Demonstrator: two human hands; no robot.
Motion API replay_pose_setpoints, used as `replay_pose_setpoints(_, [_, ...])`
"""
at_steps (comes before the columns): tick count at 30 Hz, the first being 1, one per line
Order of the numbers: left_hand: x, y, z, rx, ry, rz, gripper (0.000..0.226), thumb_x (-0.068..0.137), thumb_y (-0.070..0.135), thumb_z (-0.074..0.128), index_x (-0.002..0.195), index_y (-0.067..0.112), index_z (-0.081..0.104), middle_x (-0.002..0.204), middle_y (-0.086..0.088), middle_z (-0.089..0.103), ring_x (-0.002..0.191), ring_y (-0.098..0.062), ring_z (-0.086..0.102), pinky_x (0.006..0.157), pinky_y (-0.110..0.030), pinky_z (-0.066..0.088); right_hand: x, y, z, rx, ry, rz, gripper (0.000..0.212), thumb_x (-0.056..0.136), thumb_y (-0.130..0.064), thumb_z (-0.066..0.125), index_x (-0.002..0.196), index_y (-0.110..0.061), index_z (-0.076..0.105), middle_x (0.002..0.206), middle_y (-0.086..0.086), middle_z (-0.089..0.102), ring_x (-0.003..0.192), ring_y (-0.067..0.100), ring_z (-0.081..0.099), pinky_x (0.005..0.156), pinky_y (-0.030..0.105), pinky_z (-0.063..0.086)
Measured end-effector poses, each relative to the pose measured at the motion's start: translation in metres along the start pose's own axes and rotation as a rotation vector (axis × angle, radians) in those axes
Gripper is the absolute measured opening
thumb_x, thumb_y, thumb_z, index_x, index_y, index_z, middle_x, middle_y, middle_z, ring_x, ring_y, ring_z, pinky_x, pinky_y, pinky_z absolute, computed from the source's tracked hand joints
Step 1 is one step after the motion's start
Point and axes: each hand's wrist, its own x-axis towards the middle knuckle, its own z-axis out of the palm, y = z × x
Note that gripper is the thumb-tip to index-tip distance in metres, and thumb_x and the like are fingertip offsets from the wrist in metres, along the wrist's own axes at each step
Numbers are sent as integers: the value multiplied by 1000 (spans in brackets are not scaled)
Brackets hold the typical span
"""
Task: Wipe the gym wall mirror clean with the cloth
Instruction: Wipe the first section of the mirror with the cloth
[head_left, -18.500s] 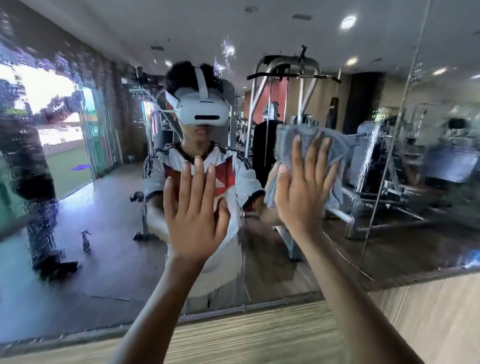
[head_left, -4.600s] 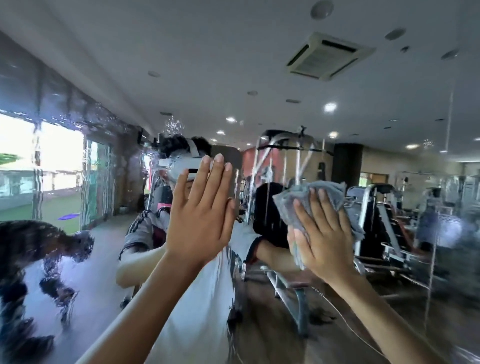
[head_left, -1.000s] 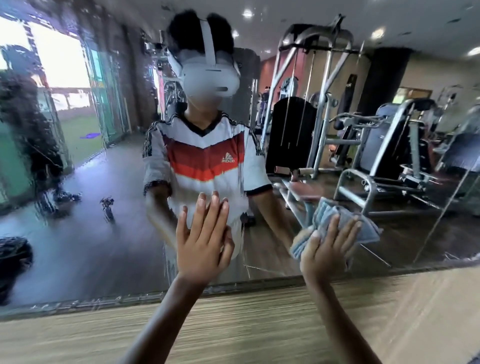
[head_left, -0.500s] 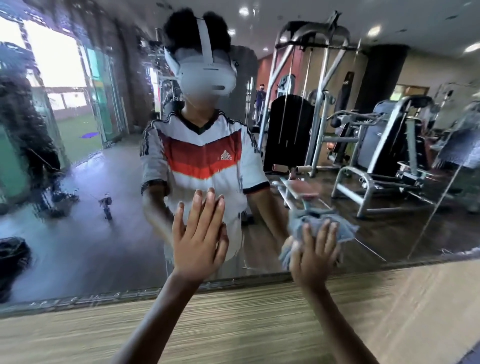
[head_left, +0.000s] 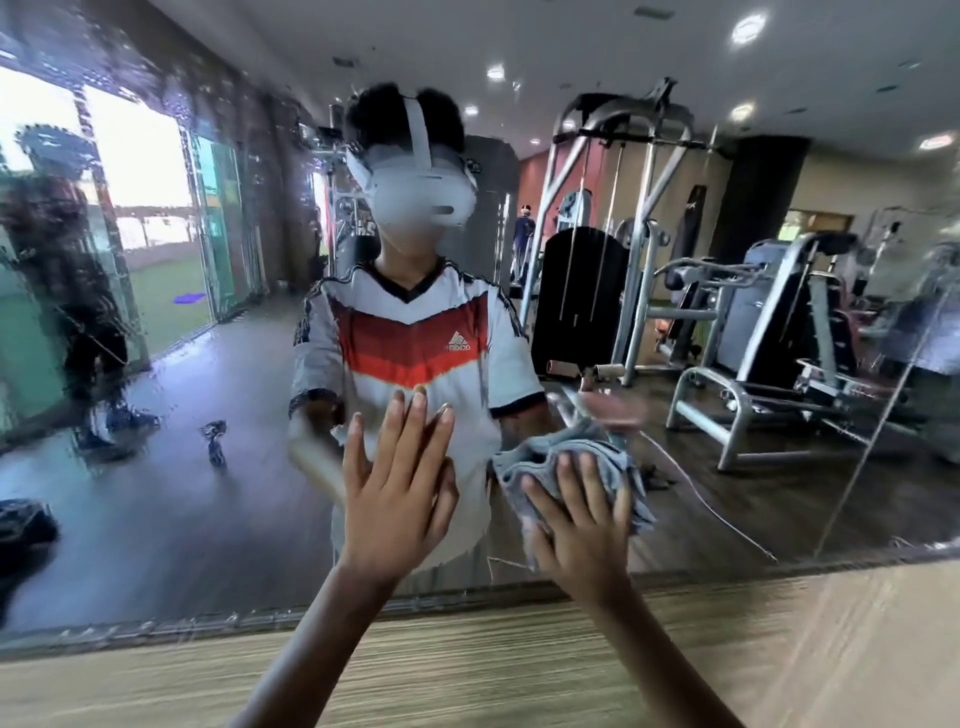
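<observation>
Head view: right hand, fingers spread, presses cloth low on mirror; left hand flat; left edge seemingly unwiped.

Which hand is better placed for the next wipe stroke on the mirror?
Right. The right hand presses the cloth against the mirror near its bottom edge; the left hand is bare, fingers straight, held at the glass, with nothing to wipe with.
</observation>
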Motion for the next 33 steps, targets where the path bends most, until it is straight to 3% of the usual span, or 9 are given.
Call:
replay_pose_setpoints(5, [53,-22,-16,41,35,22,55,99,28,50,150,10,43,159,-19,32,150,-34,26,118,-62,20,54,39,-15,-16,93,326,56,105,-45,28,158,-34,15,167,5,5,153,29,10,113,65,17])
replay_pose_setpoints(8, [86,-30,-22,68,63,47,54,100,31,49,150,9,45,159,-19,33,150,-32,27,120,-58,17,133,27,-26,-17,187,376,54,107,-45,24,158,-31,15,162,9,16,151,30,15,117,62,9])
replay_pose_setpoints(13, [115,-32,-25,81,61,22,55,102,35,41,152,11,40,161,-18,30,151,-31,23,119,-61,18,172,-18,-27,-17,172,230,56,104,-44,32,156,-26,21,162,9,18,151,29,14,118,61,12])
replay_pose_setpoints(19, [114,-39,-29,96,67,59,54,103,36,42,152,14,41,160,-15,32,151,-28,26,119,-56,22,102,22,-25,-115,44,-211,63,95,-42,50,153,-31,30,163,5,22,153,25,15,118,62,16])
replay_pose_setpoints(21, [115,-45,-32,112,62,84,53,103,38,41,151,16,44,160,-13,33,150,-27,28,117,-55,25,109,45,-29,-132,67,-81,58,99,-43,43,154,-30,29,166,5,17,153,25,14,117,61,15])
replay_pose_setpoints(24, [131,-49,-36,133,78,76,53,102,40,40,151,19,45,160,-12,34,149,-27,29,114,-53,24,173,57,-41,-93,129,281,54,106,-48,22,156,-28,22,165,8,17,153,26,11,116,63,15])
replay_pose_setpoints(26, [150,-51,-39,130,90,67,55,101,40,38,151,17,43,160,-13,34,150,-28,27,114,-55,22,225,46,-50,-65,161,357,56,105,-50,16,157,-30,11,165,5,11,152,26,9,118,62,10])
replay_pose_setpoints(30, [193,-61,-45,166,117,78,57,100,40,40,151,16,42,159,-15,34,149,-30,30,114,-56,22,260,14,-52,-115,171,115,57,104,-46,26,156,-27,18,164,5,12,152,26,14,120,57,6])
replay_pose_setpoints(33, [219,-74,-56,187,104,79,58,99,41,34,151,15,43,160,-16,33,149,-30,28,115,-55,17,234,30,-52,-170,90,-160,56,103,-42,31,156,-28,22,164,7,21,152,29,19,119,61,13])
